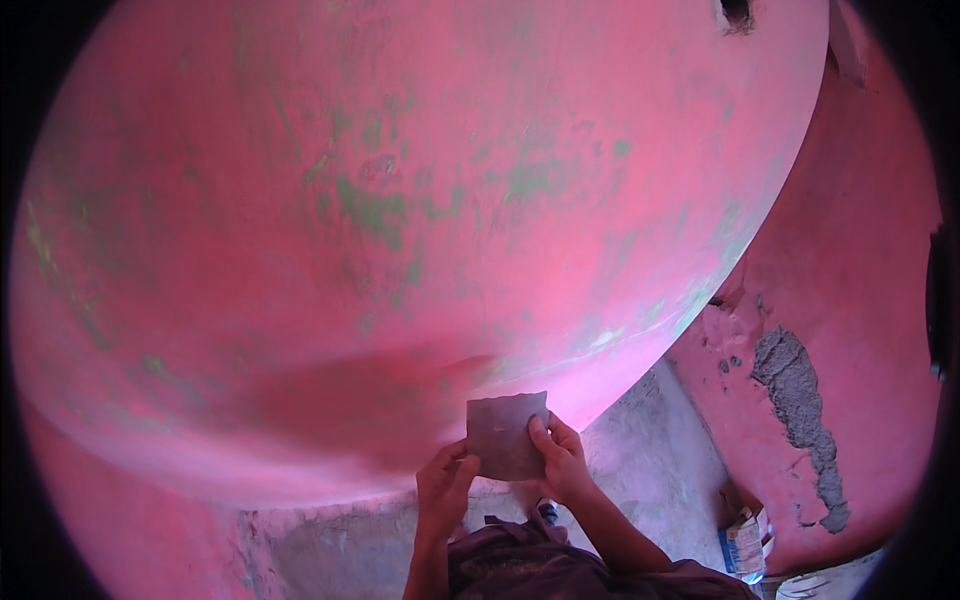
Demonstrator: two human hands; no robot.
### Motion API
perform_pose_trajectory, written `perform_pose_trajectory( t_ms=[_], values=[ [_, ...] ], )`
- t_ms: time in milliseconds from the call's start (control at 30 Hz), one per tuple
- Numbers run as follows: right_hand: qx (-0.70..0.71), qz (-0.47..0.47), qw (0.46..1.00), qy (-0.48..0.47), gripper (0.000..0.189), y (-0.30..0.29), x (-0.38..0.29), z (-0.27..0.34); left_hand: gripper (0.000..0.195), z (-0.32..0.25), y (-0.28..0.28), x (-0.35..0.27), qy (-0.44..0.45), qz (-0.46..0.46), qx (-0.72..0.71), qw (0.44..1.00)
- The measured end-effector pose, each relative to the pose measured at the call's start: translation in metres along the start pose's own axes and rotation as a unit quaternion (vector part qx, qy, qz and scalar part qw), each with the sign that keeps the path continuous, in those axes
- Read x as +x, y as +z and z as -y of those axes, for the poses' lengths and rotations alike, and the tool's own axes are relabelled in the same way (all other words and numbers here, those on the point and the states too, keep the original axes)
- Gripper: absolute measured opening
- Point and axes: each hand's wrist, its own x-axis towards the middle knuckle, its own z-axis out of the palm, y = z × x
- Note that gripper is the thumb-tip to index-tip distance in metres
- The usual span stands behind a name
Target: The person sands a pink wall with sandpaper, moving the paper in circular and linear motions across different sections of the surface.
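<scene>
A square grey-brown sheet (501, 442), probably sandpaper, is held up between both hands, with a slightly wavy top edge. My left hand (444, 484) grips its lower left edge between thumb and fingers. On the right edge, my right hand (559, 457) has its thumb on the near face and its fingers behind. Beyond the sheet stands a pink-painted wall (420, 300) with worn green patches, and a dark shadow falls on its lower part.
At the right, another pink wall (862, 300) bears a rough grey cement patch (799, 405). An opened box or bag (742, 547) with writing lies on the grey floor (645, 457) near that wall. A rough-edged hole (737, 13) shows at the top right.
</scene>
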Motion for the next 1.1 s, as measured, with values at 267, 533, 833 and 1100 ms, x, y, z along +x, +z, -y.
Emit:
perform_pose_trajectory(
  t_ms=[267,533,833,1100],
  values=[
    [-0.11,0.053,0.992,0.016,0.023,-0.013,-0.001,0.019,0.016,-0.007,0.004,0.004,0.042,-0.048,0.149,0.987],
    [-0.116,0.046,0.99,-0.058,0.019,-0.024,-0.001,0.016,0.014,0.006,-0.01,0.003,0.04,-0.036,0.177,0.983],
    [-0.102,0.027,0.993,-0.045,0.019,-0.031,-0.007,0.014,0.013,0.006,-0.007,-0.002,0.024,-0.019,0.159,0.987],
    [-0.175,0.06,0.98,-0.068,0.016,-0.023,-0.013,0.016,0.028,0.0,-0.008,-0.004,0.047,0.04,0.112,0.992]
  ],
)
